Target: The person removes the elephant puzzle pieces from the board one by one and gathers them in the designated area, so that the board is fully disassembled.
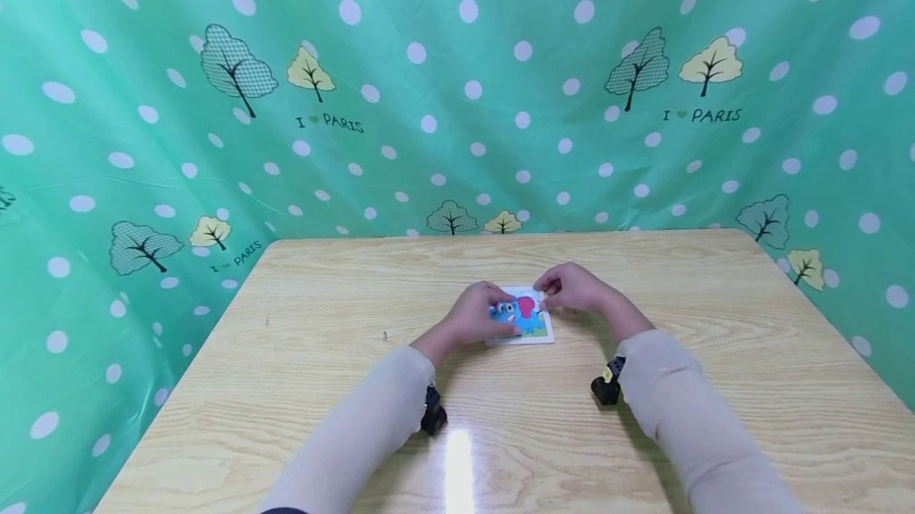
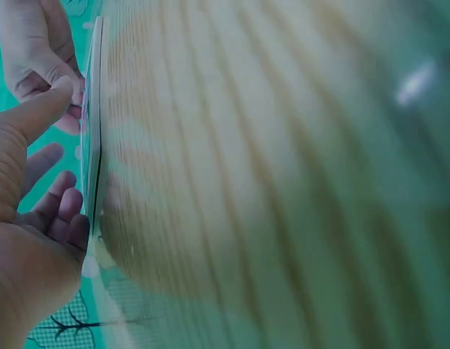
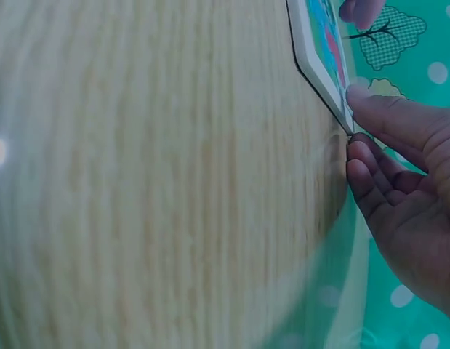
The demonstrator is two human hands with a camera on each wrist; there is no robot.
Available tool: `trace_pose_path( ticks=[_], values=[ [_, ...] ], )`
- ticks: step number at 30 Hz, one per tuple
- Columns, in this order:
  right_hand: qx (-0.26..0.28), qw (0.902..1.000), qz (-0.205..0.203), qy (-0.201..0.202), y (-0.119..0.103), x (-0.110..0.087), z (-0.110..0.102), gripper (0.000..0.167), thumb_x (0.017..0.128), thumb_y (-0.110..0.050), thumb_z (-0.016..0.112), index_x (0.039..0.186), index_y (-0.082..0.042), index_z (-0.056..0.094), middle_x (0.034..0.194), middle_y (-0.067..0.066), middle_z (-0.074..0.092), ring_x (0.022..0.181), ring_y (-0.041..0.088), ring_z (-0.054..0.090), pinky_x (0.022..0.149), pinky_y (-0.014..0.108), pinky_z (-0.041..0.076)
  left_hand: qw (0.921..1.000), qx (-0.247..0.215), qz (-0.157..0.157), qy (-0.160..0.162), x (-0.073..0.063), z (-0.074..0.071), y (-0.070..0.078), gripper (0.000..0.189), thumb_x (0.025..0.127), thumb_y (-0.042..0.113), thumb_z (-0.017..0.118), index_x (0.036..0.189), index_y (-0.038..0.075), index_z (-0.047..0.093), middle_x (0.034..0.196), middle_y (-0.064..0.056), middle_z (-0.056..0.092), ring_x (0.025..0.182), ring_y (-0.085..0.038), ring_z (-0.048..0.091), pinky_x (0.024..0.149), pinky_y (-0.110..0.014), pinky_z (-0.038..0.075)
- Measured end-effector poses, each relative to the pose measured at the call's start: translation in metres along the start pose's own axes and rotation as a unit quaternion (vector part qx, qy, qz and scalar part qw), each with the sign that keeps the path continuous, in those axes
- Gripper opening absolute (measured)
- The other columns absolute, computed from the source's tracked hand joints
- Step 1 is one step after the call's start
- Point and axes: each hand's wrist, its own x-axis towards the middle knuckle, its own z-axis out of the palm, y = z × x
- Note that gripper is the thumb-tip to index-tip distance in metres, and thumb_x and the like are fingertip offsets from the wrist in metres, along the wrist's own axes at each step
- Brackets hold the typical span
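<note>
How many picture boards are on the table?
1: the picture board on the table, between the left hand and right hand, partly covered by the left. Anything fully beneath them is hidden.

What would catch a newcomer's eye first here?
Probably the bright green curtain, covered in pale dots and printed trees, behind the wooden table. Next comes the small colourful picture board near the table's middle, blue and pink with a white border. The left hand reaches over its left part; the right hand is at its far right corner.
</note>
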Motion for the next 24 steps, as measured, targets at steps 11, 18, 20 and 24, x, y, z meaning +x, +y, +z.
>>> trace_pose_path(
  ticks=[11, 18, 20, 24],
  values=[
    [0.008, 0.9999, 0.007, 0.001, 0.0, 0.002, 0.001, 0.032, 0.08, -0.004, 0.078, 0.11, 0.001, 0.067, 0.098, 0.009, 0.062, 0.09, 0.021, 0.054, 0.078, 0.03, 0.049, 0.9986, -0.013, -0.049, -0.012, 0.005, 0.003, 0.004, 0.057, 0.077, 0.036, 0.084, 0.125, 0.01, 0.067, 0.112, -0.001, 0.054, 0.099, -0.013, 0.05, 0.088, -0.026, 0.045],
    [0.026, 0.9996, 0.012, -0.008, -0.001, 0.001, 0.002, 0.033, 0.079, -0.002, 0.078, 0.11, 0.002, 0.066, 0.095, 0.01, 0.057, 0.088, 0.022, 0.05, 0.067, 0.028, 0.047, 0.9978, -0.007, -0.066, 0.007, 0.012, 0.009, 0.004, 0.054, 0.078, 0.037, 0.083, 0.123, 0.01, 0.069, 0.108, 0.001, 0.054, 0.097, -0.012, 0.049, 0.088, -0.026, 0.045],
    [0.027, 0.9995, 0.015, -0.008, 0.0, 0.001, 0.002, 0.033, 0.079, -0.002, 0.079, 0.109, 0.001, 0.066, 0.095, 0.01, 0.057, 0.087, 0.022, 0.049, 0.066, 0.028, 0.047, 0.9974, -0.007, -0.071, 0.012, 0.014, 0.01, 0.004, 0.052, 0.077, 0.037, 0.083, 0.12, 0.01, 0.07, 0.106, 0.001, 0.055, 0.096, -0.012, 0.05, 0.088, -0.027, 0.045],
    [0.025, 0.9995, 0.019, -0.006, 0.001, 0.002, 0.002, 0.033, 0.079, -0.003, 0.079, 0.108, 0.0, 0.066, 0.094, 0.009, 0.056, 0.087, 0.022, 0.049, 0.065, 0.029, 0.047, 0.9966, -0.01, -0.078, 0.021, 0.016, 0.009, 0.007, 0.047, 0.077, 0.035, 0.084, 0.115, 0.01, 0.072, 0.106, 0.001, 0.058, 0.097, -0.013, 0.052, 0.091, -0.028, 0.045]
  ],
)
